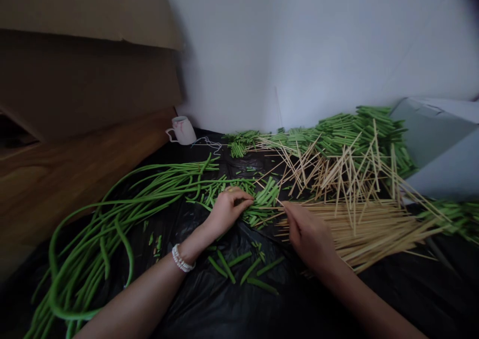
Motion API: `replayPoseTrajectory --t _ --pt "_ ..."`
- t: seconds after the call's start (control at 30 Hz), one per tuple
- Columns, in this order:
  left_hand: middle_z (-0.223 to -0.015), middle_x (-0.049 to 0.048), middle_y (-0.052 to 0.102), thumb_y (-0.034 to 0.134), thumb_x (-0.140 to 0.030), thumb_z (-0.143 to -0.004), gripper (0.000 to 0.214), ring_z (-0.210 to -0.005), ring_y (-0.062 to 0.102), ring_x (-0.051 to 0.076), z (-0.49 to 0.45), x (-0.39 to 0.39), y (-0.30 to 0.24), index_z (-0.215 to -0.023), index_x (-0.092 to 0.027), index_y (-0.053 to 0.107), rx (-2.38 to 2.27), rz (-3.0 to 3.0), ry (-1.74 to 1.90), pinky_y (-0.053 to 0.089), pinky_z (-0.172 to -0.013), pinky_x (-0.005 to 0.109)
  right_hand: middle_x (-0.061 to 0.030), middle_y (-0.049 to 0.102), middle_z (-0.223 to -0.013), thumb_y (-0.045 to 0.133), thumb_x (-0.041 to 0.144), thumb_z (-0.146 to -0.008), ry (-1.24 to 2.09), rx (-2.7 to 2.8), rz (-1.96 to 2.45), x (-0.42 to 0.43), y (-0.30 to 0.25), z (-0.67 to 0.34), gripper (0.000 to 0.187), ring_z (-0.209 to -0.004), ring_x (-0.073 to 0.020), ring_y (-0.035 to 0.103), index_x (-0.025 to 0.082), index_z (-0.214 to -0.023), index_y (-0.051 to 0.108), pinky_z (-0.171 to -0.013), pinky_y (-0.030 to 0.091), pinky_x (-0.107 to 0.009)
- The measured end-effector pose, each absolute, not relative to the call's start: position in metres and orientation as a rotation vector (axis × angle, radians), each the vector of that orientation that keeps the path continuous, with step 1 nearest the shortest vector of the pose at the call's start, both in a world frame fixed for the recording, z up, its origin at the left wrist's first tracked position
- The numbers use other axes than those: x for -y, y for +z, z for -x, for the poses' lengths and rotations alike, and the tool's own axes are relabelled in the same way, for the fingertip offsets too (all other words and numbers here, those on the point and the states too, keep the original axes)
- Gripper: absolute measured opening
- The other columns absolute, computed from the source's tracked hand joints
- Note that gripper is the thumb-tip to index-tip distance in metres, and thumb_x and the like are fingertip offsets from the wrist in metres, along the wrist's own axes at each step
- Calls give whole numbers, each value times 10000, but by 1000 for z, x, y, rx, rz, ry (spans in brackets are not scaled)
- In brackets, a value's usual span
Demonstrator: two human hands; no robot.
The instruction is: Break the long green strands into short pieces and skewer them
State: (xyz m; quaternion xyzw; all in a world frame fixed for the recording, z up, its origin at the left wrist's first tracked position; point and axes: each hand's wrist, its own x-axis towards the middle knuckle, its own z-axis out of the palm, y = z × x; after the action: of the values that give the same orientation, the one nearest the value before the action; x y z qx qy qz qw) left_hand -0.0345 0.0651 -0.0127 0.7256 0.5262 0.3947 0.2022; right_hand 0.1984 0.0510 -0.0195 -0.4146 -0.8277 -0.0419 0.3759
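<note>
My left hand [226, 210], with a white beaded bracelet [182, 259] at the wrist, is closed in a pinch over a heap of cut green bean pieces [266, 195]. What its fingertips hold is too small to make out. To the right of the heap, my right hand [311, 235] is closed, and the thin tip of a bamboo skewer [279, 200] shows at its thumb and forefinger. It rests by a thick pile of bamboo skewers [368, 229]. Long uncut yardlong beans [130, 199] curve along the left side.
Behind lie stacked short bean pieces [344, 132] and crossed loose skewers [337, 174]. A white mug [183, 131] stands near the wall beside tangled string [211, 143]. Cardboard [90, 74] is at left, a pale box [441, 134] at right. Black plastic sheeting [299, 304] covers the surface.
</note>
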Motion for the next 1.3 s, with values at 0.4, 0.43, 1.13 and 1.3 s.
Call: replayPoseTrajectory --t 0.4,0.43,1.13,1.3 --pt "-1008 73 642 599 -296 -872 150 -991 510 229 24 -56 -18 -946 -185 668 -1577 -2439 865 413 -895 383 -117 720 -1029 431 94 -906 -81 2136 1040 -49 -20 -195 318 -958 -219 684 117 -1160 620 -880 531 -331" --pt "-978 67 646 625 -279 -853 120 -968 519 223 23 -57 -18 -913 -183 663 -1571 -2397 909 415 -885 375 -118 719 -1032 433 95 -906 -77 2136 1043 -49 -20 -195 316 -958 -220 685 117 -1160 620 -882 531 -334" --pt "-840 59 727 725 -395 -763 291 -697 600 106 25 -63 -8 -911 -145 710 -1056 -971 1381 461 -707 235 -113 722 -1025 410 91 -896 -38 2215 1105 -44 -22 -194 347 -943 -221 688 147 -1163 624 -864 540 -346" --pt "-852 51 733 777 -359 -711 289 -729 622 118 24 -63 -6 -922 -166 734 -1073 -910 1380 463 -718 245 -120 722 -1016 411 92 -895 -43 2207 1100 -44 -21 -193 342 -939 -224 687 138 -1155 628 -873 536 -354"
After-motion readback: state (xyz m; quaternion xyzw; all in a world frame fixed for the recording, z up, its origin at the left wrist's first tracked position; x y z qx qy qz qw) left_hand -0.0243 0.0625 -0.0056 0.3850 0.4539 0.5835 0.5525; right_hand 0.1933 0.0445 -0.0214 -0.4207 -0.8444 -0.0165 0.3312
